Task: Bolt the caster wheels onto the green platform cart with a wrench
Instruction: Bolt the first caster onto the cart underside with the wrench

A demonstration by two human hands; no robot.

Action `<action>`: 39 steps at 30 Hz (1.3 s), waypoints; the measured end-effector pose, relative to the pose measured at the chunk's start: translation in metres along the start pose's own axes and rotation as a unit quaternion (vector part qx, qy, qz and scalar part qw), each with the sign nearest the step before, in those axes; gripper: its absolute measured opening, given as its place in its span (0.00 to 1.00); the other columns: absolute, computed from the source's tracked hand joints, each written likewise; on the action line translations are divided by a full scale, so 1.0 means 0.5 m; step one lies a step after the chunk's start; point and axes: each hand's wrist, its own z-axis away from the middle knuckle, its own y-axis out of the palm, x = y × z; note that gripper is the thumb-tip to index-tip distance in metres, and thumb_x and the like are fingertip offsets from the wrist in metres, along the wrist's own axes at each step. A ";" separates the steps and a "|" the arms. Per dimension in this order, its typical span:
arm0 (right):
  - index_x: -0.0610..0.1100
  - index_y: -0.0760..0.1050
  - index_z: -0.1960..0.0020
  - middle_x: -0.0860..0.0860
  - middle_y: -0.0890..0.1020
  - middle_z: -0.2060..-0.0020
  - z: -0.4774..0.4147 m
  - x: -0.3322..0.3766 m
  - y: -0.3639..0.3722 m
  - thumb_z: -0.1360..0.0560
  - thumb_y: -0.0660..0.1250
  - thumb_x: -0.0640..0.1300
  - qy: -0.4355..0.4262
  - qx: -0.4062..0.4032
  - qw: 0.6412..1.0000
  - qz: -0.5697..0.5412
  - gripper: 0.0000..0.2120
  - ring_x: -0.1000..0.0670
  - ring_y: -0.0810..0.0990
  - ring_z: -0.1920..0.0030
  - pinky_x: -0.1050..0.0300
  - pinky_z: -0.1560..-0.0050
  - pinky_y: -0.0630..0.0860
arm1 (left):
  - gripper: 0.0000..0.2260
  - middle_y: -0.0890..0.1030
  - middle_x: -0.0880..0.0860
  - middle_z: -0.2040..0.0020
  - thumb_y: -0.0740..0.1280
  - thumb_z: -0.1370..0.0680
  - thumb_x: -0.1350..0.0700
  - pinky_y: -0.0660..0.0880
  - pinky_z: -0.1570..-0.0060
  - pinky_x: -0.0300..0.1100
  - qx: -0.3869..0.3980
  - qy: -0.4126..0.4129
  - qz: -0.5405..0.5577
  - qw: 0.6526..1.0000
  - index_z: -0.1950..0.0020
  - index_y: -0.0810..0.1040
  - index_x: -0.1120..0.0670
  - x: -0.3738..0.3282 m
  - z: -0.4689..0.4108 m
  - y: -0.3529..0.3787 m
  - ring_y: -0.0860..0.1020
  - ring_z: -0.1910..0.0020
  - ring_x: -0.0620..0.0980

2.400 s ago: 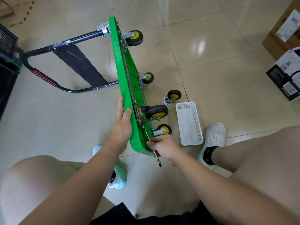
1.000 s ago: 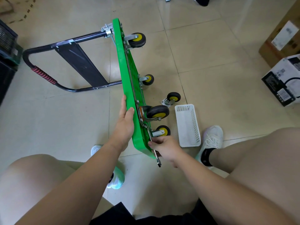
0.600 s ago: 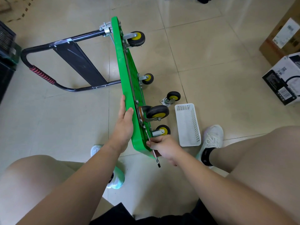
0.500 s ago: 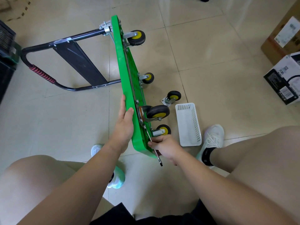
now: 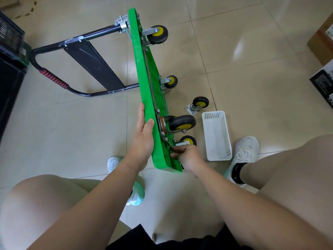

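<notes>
The green platform cart [image 5: 142, 73] stands on its long edge on the floor, underside facing right. My left hand [image 5: 144, 139] holds its upper edge, thumb over the rim. Mounted casters with black and yellow wheels show at the far end [image 5: 157, 34], the middle [image 5: 170, 81] and the near end [image 5: 182, 122], with one lower [image 5: 188, 141]. My right hand [image 5: 187, 156] grips a slim metal wrench [image 5: 168, 144] whose head sits at the near caster's plate. A loose caster [image 5: 198, 104] lies on the floor.
A white plastic basket [image 5: 217, 136] lies right of the cart, beside my right shoe [image 5: 246, 150]. The cart's black handle [image 5: 54, 79] is folded out to the left. A dark unit [image 5: 9, 56] stands at far left; boxes [image 5: 322, 83] at far right.
My right hand has swung the wrench handle up toward the deck, so less of its tail sticks out below the cart's corner. My left hand and the cart stay put.
</notes>
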 end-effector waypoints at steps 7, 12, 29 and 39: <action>0.46 0.82 0.39 0.49 0.84 0.43 -0.009 -0.006 -0.002 0.26 0.74 0.38 0.010 -0.016 1.000 0.015 0.15 0.45 0.79 0.41 0.48 0.33 0.74 | 0.24 0.74 0.39 0.26 0.55 0.20 0.43 0.72 0.29 0.59 0.002 -0.003 0.005 1.000 0.31 0.58 0.16 -0.001 0.000 0.000 0.77 0.30 0.49; 0.44 0.82 0.38 0.49 0.84 0.44 0.010 -0.018 -0.026 0.25 0.73 0.39 -0.009 -0.016 0.999 0.032 0.16 0.47 0.79 0.42 0.58 0.42 0.72 | 0.23 0.73 0.37 0.26 0.55 0.20 0.43 0.70 0.27 0.58 0.000 -0.004 -0.002 1.000 0.34 0.58 0.14 0.000 -0.001 -0.002 0.74 0.28 0.48; 0.45 0.84 0.44 0.49 0.87 0.55 0.112 0.009 -0.020 0.24 0.73 0.45 -0.030 0.018 0.999 -0.019 0.10 0.45 0.86 0.51 0.47 0.44 0.82 | 0.24 0.75 0.36 0.31 0.53 0.13 0.49 0.72 0.28 0.55 -0.015 -0.007 -0.006 1.000 0.23 0.55 0.24 -0.014 0.014 0.006 0.76 0.32 0.45; 0.45 0.82 0.41 0.54 0.85 0.62 0.115 0.023 -0.013 0.23 0.72 0.48 -0.018 0.042 0.997 -0.066 0.13 0.56 0.83 0.66 0.59 0.57 0.79 | 0.24 0.78 0.32 0.38 0.52 0.12 0.51 0.75 0.32 0.51 -0.018 -0.014 -0.002 1.000 0.22 0.54 0.25 -0.017 0.016 0.009 0.78 0.36 0.44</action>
